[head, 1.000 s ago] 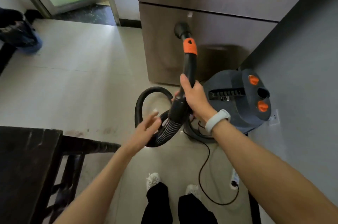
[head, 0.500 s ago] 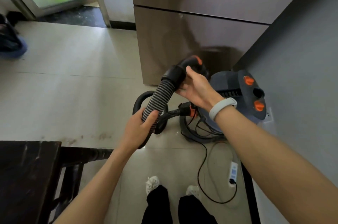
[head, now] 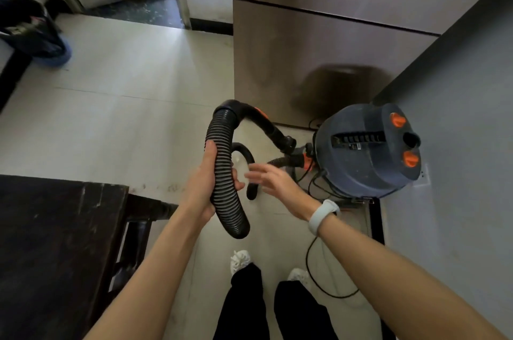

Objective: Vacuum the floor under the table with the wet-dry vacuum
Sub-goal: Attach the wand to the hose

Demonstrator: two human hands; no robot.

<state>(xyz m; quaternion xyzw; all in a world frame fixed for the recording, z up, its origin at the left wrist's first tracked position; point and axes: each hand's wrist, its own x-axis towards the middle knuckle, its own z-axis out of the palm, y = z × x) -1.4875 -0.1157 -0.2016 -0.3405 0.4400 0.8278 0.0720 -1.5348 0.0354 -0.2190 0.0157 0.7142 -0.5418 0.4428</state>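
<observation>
The left hand (head: 206, 189) is gripping the bendy hose (head: 223, 173). The right hand (head: 273, 180) is hanging loose, holding nothing. The hose might be slipping and flopping down.

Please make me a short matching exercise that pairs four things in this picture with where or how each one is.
Things:
1. hose
2. right hand
3. vacuum
4. table

Places or states:
A. on the floor by the grey wall, at the right
B. gripped by the left hand
C. dark wood, at the lower left
D. open, holding nothing

Pairs: 1-B, 2-D, 3-A, 4-C
</observation>
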